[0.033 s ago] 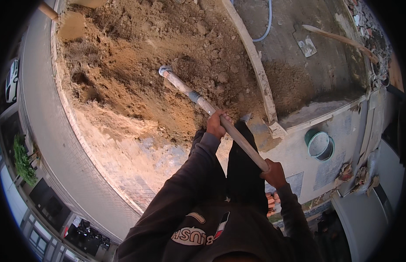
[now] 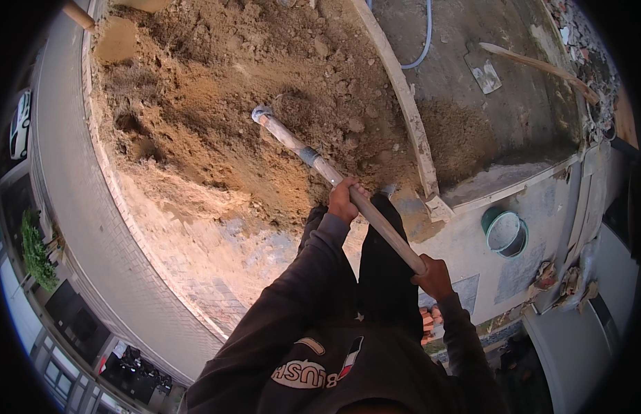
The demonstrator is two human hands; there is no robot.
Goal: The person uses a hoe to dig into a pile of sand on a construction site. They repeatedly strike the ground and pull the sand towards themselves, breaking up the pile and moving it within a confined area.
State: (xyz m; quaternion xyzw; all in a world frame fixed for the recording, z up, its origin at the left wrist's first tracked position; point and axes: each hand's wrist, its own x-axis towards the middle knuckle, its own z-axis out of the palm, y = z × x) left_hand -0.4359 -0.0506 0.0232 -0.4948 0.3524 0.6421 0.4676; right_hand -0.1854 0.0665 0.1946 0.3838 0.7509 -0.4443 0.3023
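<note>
I grip a long wooden-handled hoe (image 2: 386, 226) with both hands, its shaft slanting from the lower right to the upper left over brown soil (image 2: 217, 90). My left hand (image 2: 344, 199) is wrapped round the middle of the shaft. Closer to my body, my right hand (image 2: 434, 277) is closed round the rear end. A dark band (image 2: 307, 154) circles the handle beyond my left hand. At the far end a grey metal collar (image 2: 261, 112) meets the dirt; the blade itself does not show. My feet stand at the near edge of the soil.
A concrete curb (image 2: 411, 114) bounds the soil on the right. Beyond it lie a wooden pole (image 2: 534, 67), a blue hose (image 2: 424, 52) and a flat scrap (image 2: 486, 76). A green bucket (image 2: 504, 231) stands to the right. Left is a paved road (image 2: 65, 131) with a white car (image 2: 19, 125).
</note>
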